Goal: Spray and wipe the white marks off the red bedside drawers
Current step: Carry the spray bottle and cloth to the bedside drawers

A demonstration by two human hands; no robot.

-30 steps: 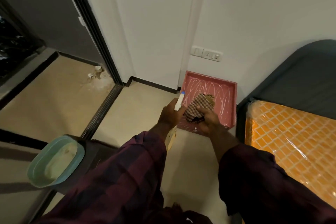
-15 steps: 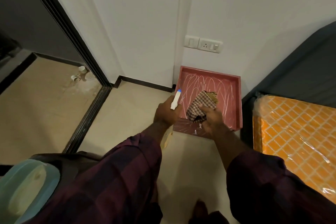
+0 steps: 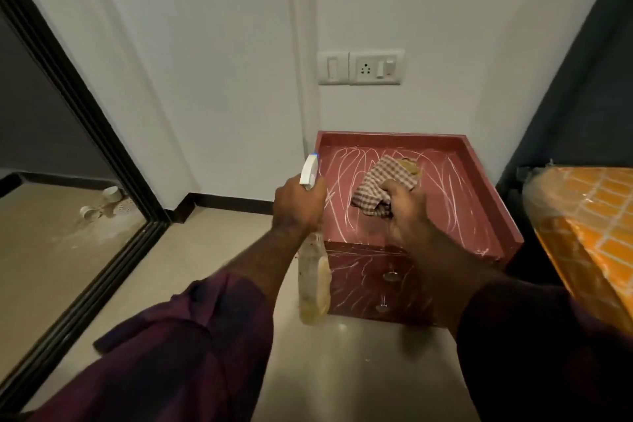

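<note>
I am working from one view only, a wide-angle camera worn on the person's head, so no second view is sharing the scene. It is facing forward into the room corner and tilting steeply down. It is sitting close: both sleeves are filling the lower edge, and the left hand (image 3: 298, 205) and right hand (image 3: 407, 212) are reaching out mid-frame over the near edge of the red bedside drawers (image 3: 459, 202). The lens is also taking in the socket plate (image 3: 359, 67) above, the door frame (image 3: 102, 137) at left and the mattress (image 3: 589, 233) at right.

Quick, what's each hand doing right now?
Left hand: grips the spray bottle.
Right hand: grips the cloth.
</note>
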